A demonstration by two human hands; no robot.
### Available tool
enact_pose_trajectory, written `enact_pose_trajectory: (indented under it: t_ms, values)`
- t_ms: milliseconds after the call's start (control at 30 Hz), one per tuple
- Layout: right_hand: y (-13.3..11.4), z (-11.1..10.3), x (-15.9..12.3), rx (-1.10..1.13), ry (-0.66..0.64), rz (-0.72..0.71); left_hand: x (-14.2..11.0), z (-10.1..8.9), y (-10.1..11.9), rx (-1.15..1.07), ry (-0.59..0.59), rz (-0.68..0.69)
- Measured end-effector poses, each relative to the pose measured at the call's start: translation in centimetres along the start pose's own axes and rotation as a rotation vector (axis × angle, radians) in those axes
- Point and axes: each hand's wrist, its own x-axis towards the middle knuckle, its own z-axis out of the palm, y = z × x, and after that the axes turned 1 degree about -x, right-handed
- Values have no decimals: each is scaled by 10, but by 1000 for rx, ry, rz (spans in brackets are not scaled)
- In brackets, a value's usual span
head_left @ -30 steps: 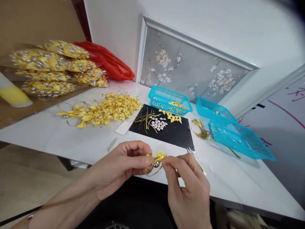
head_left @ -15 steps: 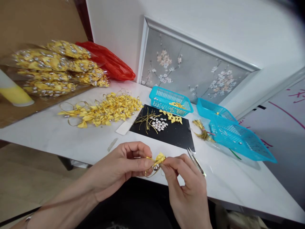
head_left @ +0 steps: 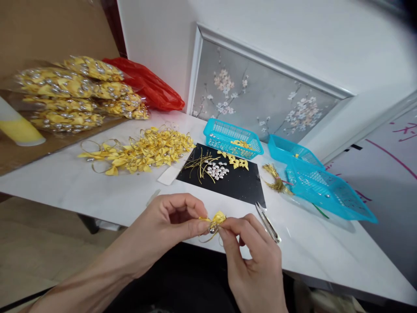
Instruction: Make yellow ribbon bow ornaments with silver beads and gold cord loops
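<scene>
Between my two hands, above the table's front edge, is a small yellow ribbon flower (head_left: pixel 217 218) with a silver bead and a thin gold cord looping below it. My left hand (head_left: pixel 182 219) pinches its left side between thumb and fingers. From the other side, my right hand (head_left: pixel 252 252) pinches it close to the bead. Beyond them, a black mat (head_left: pixel 224 188) carries silver beads (head_left: pixel 218 170), loose gold cords (head_left: pixel 199 165) and yellow ribbon pieces (head_left: pixel 237 162). Small scissors (head_left: pixel 267 222) lie at the mat's right corner.
A heap of yellow ribbon flowers (head_left: pixel 146 152) lies left of the mat. Blue baskets (head_left: pixel 233 150) stand behind and to the right, near a gold cord bundle (head_left: pixel 276 182). Bagged flowers (head_left: pixel 74 91) and a red plastic bag (head_left: pixel 146 82) are at the back left.
Both hands keep their pinch on the ribbon flower and have shifted only slightly. The flower is turned a little, and the cord loop beneath it looks flatter.
</scene>
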Motion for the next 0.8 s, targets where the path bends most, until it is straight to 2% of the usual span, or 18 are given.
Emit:
enact_pose_trajectory:
  t_ms: [267,433,600,800]
  values:
    - [4,-4,1,-43,-39,0,0,0,1,-13,-34,-38]
    - [9,-7,3,-11,-119,-64,2,1,1,-29,-47,-74]
    - [6,-4,7,-12,-125,-85,2,2,-2,63,-24,-39]
    - [2,3,6,15,-80,-22,-1,4,-4,207,22,55]
